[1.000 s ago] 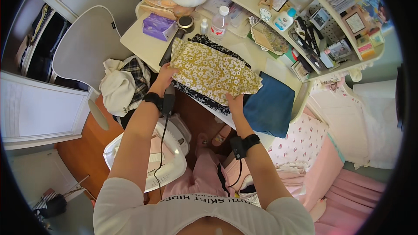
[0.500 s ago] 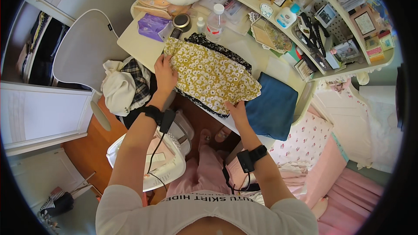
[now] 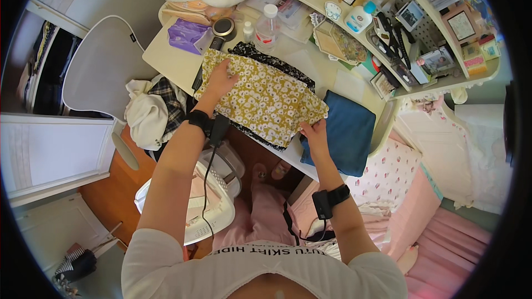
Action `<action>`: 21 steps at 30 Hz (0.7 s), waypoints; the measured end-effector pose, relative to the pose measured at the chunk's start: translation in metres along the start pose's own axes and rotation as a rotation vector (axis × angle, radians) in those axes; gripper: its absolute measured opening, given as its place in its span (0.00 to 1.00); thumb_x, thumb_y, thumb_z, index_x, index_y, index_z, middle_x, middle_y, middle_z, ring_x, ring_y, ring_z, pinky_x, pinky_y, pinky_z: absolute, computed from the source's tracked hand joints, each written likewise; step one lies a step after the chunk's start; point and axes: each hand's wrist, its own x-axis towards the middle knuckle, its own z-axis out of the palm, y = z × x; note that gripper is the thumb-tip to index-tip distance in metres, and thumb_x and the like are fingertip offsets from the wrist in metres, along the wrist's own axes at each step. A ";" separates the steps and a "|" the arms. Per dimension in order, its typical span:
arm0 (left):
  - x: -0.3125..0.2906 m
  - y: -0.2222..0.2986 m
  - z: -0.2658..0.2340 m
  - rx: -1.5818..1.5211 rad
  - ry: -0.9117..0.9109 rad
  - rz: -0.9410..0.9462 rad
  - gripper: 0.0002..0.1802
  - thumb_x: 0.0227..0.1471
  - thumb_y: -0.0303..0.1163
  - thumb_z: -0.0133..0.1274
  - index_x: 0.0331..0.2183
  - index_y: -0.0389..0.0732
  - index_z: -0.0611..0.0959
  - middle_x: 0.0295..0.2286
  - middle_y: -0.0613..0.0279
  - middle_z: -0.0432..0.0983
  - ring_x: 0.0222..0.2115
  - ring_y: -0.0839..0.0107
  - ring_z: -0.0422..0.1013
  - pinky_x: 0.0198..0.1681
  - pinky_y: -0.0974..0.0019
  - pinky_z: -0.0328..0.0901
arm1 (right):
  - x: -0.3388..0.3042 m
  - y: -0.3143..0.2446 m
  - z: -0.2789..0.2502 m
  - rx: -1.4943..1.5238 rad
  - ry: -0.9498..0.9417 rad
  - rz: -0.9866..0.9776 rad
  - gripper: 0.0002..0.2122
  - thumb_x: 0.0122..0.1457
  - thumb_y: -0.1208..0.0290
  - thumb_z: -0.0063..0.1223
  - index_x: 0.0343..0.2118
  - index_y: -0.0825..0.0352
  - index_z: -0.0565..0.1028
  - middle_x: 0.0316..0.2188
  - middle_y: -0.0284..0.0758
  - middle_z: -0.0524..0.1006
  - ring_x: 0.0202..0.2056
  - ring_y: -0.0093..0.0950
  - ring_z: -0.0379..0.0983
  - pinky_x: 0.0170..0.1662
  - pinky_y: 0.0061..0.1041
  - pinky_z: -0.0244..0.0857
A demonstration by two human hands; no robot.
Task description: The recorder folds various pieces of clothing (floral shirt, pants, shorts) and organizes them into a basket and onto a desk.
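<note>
A mustard-yellow garment [image 3: 271,91] with white flowers lies spread on the desk, over a black floral garment [image 3: 299,72] whose edges stick out beyond it. My left hand [image 3: 221,80] rests on the yellow garment's upper left part, fingers stretched out and thumb apart. At its lower right corner, my right hand [image 3: 315,134] has the edge between thumb and fingers; the fingertips are partly hidden. Just right of that hand lies a folded dark blue garment [image 3: 346,138], partly under the yellow one's corner.
Behind the garments stand a clear bottle [image 3: 267,29], a small white bottle [image 3: 248,32], a round dark-rimmed container [image 3: 224,29] and a purple packet [image 3: 189,36]. Clothes [image 3: 147,111] are heaped on the grey chair [image 3: 91,66]. A white basket [image 3: 213,218] stands below; a shelf unit [image 3: 443,86] lines the right.
My left hand has moved from the yellow garment's left edge inward and up onto its surface. The right hand has shifted slightly right and up along the lower right corner.
</note>
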 end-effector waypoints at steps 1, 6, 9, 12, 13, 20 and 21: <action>0.000 0.003 -0.001 0.002 0.019 0.013 0.30 0.35 0.36 0.54 0.43 0.34 0.66 0.35 0.47 0.68 0.35 0.55 0.65 0.39 0.61 0.60 | 0.001 0.008 -0.003 -0.044 0.033 -0.058 0.25 0.47 0.76 0.48 0.48 0.69 0.51 0.41 0.38 0.64 0.41 0.26 0.62 0.40 0.23 0.59; -0.006 0.033 -0.019 -0.114 -0.045 -0.096 0.27 0.34 0.31 0.53 0.42 0.38 0.69 0.33 0.49 0.69 0.31 0.59 0.67 0.35 0.65 0.61 | -0.014 -0.002 -0.006 -0.316 0.174 -0.312 0.30 0.46 0.76 0.48 0.52 0.67 0.47 0.46 0.40 0.58 0.46 0.30 0.57 0.45 0.26 0.56; -0.010 0.041 -0.028 -0.139 -0.145 -0.091 0.24 0.33 0.28 0.51 0.39 0.39 0.71 0.32 0.51 0.69 0.30 0.61 0.67 0.33 0.66 0.61 | -0.027 -0.010 -0.006 -0.577 0.240 -0.374 0.30 0.45 0.76 0.49 0.51 0.68 0.49 0.47 0.41 0.56 0.47 0.32 0.56 0.47 0.28 0.55; -0.019 0.034 -0.030 -0.244 -0.135 -0.073 0.21 0.32 0.26 0.50 0.36 0.40 0.74 0.31 0.52 0.69 0.29 0.61 0.67 0.33 0.66 0.61 | -0.040 -0.013 -0.001 -0.624 0.195 -0.527 0.27 0.43 0.78 0.50 0.48 0.73 0.53 0.43 0.46 0.57 0.45 0.37 0.56 0.48 0.27 0.53; -0.021 0.029 -0.033 -0.260 -0.118 -0.047 0.22 0.32 0.26 0.50 0.37 0.40 0.73 0.33 0.53 0.69 0.32 0.62 0.66 0.37 0.67 0.60 | -0.047 -0.014 0.001 -0.648 0.163 -0.521 0.27 0.43 0.77 0.50 0.48 0.73 0.53 0.43 0.46 0.57 0.45 0.37 0.57 0.47 0.28 0.53; -0.029 0.045 -0.033 -0.001 0.275 0.231 0.20 0.30 0.23 0.50 0.34 0.41 0.74 0.37 0.50 0.66 0.40 0.54 0.61 0.44 0.59 0.56 | -0.067 -0.014 -0.026 -0.765 0.051 -0.456 0.26 0.42 0.75 0.50 0.46 0.73 0.56 0.42 0.48 0.59 0.42 0.38 0.60 0.46 0.30 0.55; -0.029 0.048 -0.031 0.009 0.283 0.345 0.20 0.30 0.23 0.51 0.34 0.40 0.73 0.37 0.49 0.65 0.40 0.54 0.60 0.44 0.59 0.55 | -0.061 -0.012 -0.032 -0.791 0.036 -0.432 0.26 0.42 0.75 0.50 0.46 0.73 0.56 0.42 0.48 0.59 0.42 0.38 0.60 0.46 0.30 0.56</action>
